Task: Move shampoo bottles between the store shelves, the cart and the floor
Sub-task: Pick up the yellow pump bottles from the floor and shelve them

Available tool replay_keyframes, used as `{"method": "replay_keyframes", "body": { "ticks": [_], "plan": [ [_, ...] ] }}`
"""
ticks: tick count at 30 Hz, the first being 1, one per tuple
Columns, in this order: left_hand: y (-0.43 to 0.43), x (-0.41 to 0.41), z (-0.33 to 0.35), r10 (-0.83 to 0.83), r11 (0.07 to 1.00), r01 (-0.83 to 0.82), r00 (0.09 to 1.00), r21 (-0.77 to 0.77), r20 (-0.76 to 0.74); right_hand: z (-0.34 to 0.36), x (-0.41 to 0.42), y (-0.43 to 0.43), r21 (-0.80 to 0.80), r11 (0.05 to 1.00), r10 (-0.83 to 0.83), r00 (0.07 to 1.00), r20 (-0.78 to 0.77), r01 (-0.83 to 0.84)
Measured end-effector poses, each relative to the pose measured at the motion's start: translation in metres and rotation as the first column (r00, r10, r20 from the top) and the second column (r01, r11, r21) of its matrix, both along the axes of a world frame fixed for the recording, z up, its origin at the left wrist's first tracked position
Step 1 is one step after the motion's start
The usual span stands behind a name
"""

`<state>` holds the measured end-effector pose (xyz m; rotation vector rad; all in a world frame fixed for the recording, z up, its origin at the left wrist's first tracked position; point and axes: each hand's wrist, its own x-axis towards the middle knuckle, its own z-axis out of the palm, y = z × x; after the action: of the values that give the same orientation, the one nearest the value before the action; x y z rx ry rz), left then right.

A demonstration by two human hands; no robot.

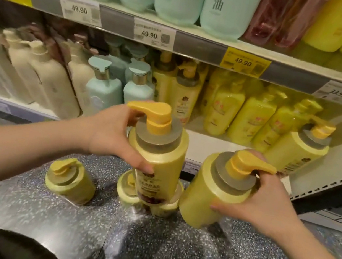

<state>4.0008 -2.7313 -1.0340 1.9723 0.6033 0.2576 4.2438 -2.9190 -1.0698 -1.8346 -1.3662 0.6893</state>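
Shampoo bottles (163, 148) mid-move, one per hand

Left hand (112, 135) is curled round the shoulder of one tall yellow plastic pump bottle (159, 161). Right hand (267, 201) grips a second, tilted yellow pump bottle (202, 192) the same way, and both are off the ground. Just below, three more matching yellow bottles (70, 182) stand on the dark speckled floor (35, 219), and the white lower shelf (213, 141) behind has a gap. Looks like a shelf/floor transfer, direction unclear. Next is either setting them down upright by the group or sliding them into the gap.
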Motion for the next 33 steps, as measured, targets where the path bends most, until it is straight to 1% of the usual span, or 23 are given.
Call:
{"method": "replay_keyframes", "body": {
  "ticks": [2, 6, 10, 13, 17, 20, 21, 22, 23, 24, 26, 30, 33],
  "plan": [
    [-0.004, -0.016, -0.008, -0.049, 0.999, 0.049, 0.999, -0.001, -0.021, -0.005, -0.01, -0.003, -0.044, 0.998, 0.041, 0.998, -0.041, -0.042],
    [-0.01, -0.042, -0.034, -0.118, 0.993, 0.117, 0.991, -0.019, -0.068, -0.027, -0.028, -0.008, -0.116, 0.983, 0.139, 0.989, -0.047, -0.144],
    [-0.02, -0.065, -0.073, -0.114, 0.992, 0.108, 0.989, -0.07, -0.093, -0.063, -0.047, -0.013, -0.175, 0.966, 0.168, 0.978, -0.126, -0.188],
    [-0.034, -0.078, -0.108, -0.091, 0.995, 0.085, 0.989, -0.055, -0.12, -0.098, -0.065, -0.021, -0.161, 0.957, 0.212, 0.96, -0.184, -0.242],
    [-0.051, -0.086, -0.159, -0.076, 0.997, 0.077, 0.99, 0.003, -0.12, -0.144, -0.088, -0.029, -0.221, 0.955, 0.176, 0.978, -0.113, -0.197],
    [-0.061, -0.087, -0.204, -0.069, 0.98, 0.101, 0.981, 0.174, -0.181, -0.177, -0.097, -0.031, -0.262, 0.953, 0.159, 0.987, -0.001, -0.154],
    [-0.063, -0.086, -0.218, -0.044, 0.982, 0.077, 0.982, 0.174, -0.185, -0.184, -0.099, -0.029, -0.27, 0.954, 0.146, 0.989, 0.033, -0.132],
    [-0.066, -0.086, -0.228, -0.019, 0.989, 0.043, 0.985, 0.139, -0.169, -0.19, -0.101, -0.027, -0.266, 0.957, 0.129, 0.99, 0.049, -0.112],
    [-0.067, -0.085, -0.237, 0.007, 0.994, 0.01, 0.988, 0.11, -0.153, -0.195, -0.103, -0.025, -0.253, 0.963, 0.114, 0.992, 0.055, -0.097],
    [-0.067, -0.084, -0.242, 0.021, 0.994, -0.006, 0.991, 0.113, -0.131, -0.197, -0.103, -0.023, -0.239, 0.967, 0.099, 0.993, 0.058, -0.083],
    [-0.065, -0.082, -0.248, 0.027, 0.985, -0.008, 0.994, 0.171, -0.106, -0.204, -0.103, -0.02, -0.228, 0.972, 0.071, 0.995, 0.066, -0.054],
    [-0.059, -0.078, -0.245, 0.017, 0.991, -0.009, 0.998, 0.131, -0.065, -0.215, -0.1, -0.019, -0.217, 0.976, 0.038, 0.996, 0.077, -0.021],
    [-0.055, -0.08, -0.251, -0.005, 0.988, 0.022, 0.994, 0.15, -0.113, -0.218, -0.098, -0.017, -0.24, 0.97, 0.062, 0.993, 0.101, -0.036]
  ]
}}
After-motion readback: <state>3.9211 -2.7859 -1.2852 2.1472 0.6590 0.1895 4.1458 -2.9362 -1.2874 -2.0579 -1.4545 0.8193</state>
